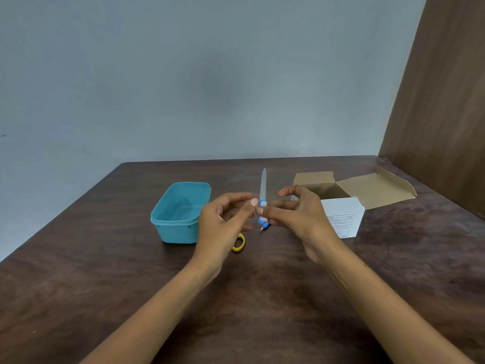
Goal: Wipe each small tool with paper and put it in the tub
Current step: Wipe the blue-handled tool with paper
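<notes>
Dark wood-grain table [105, 298] stood against a plain grey wall, with a brown panel at the far right. Above its middle, a slim tool [263, 187] with a pale, pointed blade and a blue handle stood nearly upright, tip toward the wall. The right hand [301, 219] pinched the blue handle between thumb and fingers, while the left hand [223, 219] met it from the left, its thumb and forefinger closed against the same handle, the other fingers loosely curled. Just below the handle, a small blue-tipped pointed piece [265, 226] showed, too small to identify. An open teal tub [181, 214] sat on the table just left of the left hand, nothing visible inside it. Part of a yellow ring [239, 244] lay near the left wrist, partly hidden by it. Right of the right hand stood a white printed box [343, 216], and beyond it an open brown cardboard box [367, 187] with its flaps spread.
</notes>
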